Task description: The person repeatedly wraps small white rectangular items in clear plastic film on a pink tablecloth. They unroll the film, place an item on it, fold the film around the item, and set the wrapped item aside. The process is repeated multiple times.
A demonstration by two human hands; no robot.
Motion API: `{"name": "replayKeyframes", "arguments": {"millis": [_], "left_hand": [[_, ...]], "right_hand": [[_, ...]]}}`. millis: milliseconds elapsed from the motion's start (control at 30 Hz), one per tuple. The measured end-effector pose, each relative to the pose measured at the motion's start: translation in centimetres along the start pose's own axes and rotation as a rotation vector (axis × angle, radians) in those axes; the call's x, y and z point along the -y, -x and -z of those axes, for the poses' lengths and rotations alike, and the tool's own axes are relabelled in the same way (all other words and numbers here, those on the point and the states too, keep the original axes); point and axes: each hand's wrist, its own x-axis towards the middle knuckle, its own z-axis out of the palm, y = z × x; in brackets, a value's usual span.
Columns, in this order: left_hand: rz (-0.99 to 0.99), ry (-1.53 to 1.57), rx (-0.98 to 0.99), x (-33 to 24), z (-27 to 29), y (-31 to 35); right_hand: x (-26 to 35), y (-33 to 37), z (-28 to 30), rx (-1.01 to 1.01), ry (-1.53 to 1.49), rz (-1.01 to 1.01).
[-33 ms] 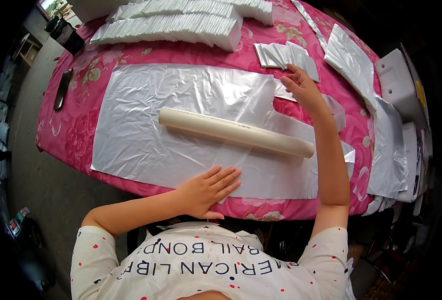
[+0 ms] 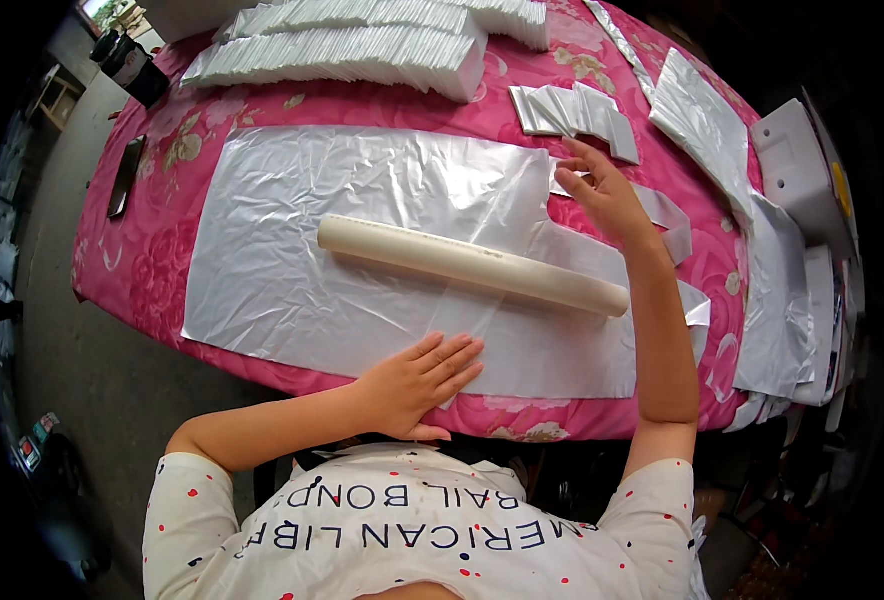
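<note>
A flat sheet of whitish plastic film, shaped like a bag with a handle cut-out (image 2: pixel 272 240), lies in front of me. My left hand (image 2: pixel 417 385) rests flat on its near edge, fingers spread. Across the film lies a cream-coloured tube (image 2: pixel 472 265), slanting from upper left to lower right and touched by neither hand. My right hand (image 2: pixel 602 190) hovers over the film's handle end at the right, fingers loosely bent and apart, with nothing visible in them. Just beyond its fingertips is a small fanned row of folded white plastic packets (image 2: pixel 577 112).
Long rows of folded white plastic (image 2: pixel 352 62) stand at the back. A black bottle (image 2: pixel 130 68) and a dark phone (image 2: pixel 126 178) are at the left edge. More loose film (image 2: pixel 777 290) and a white box (image 2: pixel 807 175) line the right. A pink flowered cloth (image 2: pixel 157 270) covers the table.
My right hand has drawn back a little toward me, away from the folded packets. The left hand, film and tube stay in place.
</note>
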Motion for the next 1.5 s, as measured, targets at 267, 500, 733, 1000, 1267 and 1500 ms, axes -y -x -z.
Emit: {"name": "replayKeyframes", "arguments": {"millis": [267, 500, 733, 1000, 1267, 1500], "left_hand": [[0.053, -0.058, 0.004, -2.0, -0.4, -0.6], [-0.103, 0.148, 0.004, -0.4, 0.5, -0.6], [-0.119, 0.104, 0.099, 0.2, 0.8, -0.8], [0.008, -0.213, 0.045, -3.9, -2.1, -0.2], [-0.109, -0.151, -0.028, -3.0, -1.8, 0.2], [-0.201, 0.012, -0.103, -1.5, -0.7, 1.3]], "right_hand": [[-1.2, 11.5, -7.5, -0.143, 0.711, 0.488], [-7.9, 13.0, 2.5, -0.518, 0.815, 0.108], [-3.4, 16.7, -0.8, -0.219, 0.49, 0.289], [-1.1, 14.7, -5.2, -0.001, 0.53, 0.471], [-3.2, 2.2, -2.8, -0.167, 0.555, 0.491], [-1.4, 7.1, -4.7, 0.039, 0.441, 0.652]]}}
